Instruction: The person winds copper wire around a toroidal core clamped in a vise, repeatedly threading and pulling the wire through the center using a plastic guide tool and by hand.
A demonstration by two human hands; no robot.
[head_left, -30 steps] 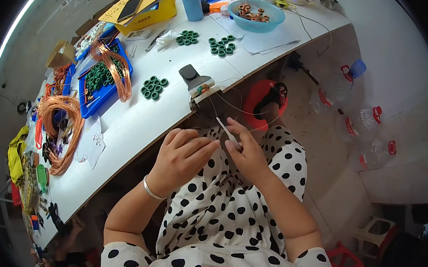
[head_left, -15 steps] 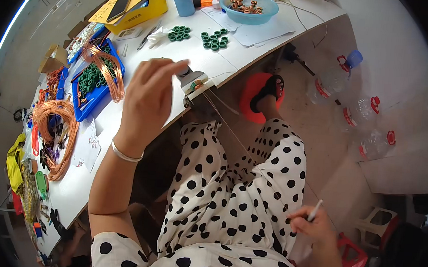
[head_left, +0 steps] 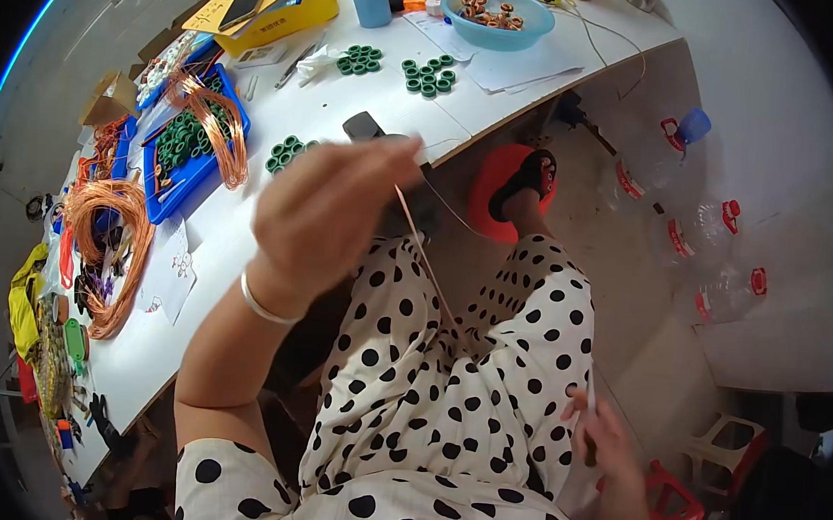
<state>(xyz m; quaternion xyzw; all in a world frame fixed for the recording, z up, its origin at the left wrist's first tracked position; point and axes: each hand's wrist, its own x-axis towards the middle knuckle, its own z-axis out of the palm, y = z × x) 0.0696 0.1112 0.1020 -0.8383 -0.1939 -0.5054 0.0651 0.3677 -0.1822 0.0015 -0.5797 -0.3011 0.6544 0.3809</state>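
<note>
My left hand (head_left: 327,220), a silver bangle on its wrist, is over the table's front edge. It covers most of the dark-topped clamp-like device (head_left: 363,126) there; its fingers are blurred, so their grip does not show. From beside the fingertips a thin copper-coloured wire (head_left: 424,251) runs down across my lap. Low on the right, beside my thigh, my right hand (head_left: 611,443) is closed around a slim white stick (head_left: 592,393). Close to my left hand lie green rings (head_left: 289,152) on the white table.
More green rings (head_left: 429,75) lie farther back near a light-blue bowl (head_left: 495,36) of copper-wound rings. Copper wire coils (head_left: 112,195) and a blue tray (head_left: 164,204) are on the left. Plastic bottles (head_left: 718,223) and a red stool (head_left: 674,515) stand on the floor at right.
My left hand has moved right and down, now hiding the device's light-coloured front part and uncovering green rings behind it. My right hand has turned slightly, and its stick stands more upright.
</note>
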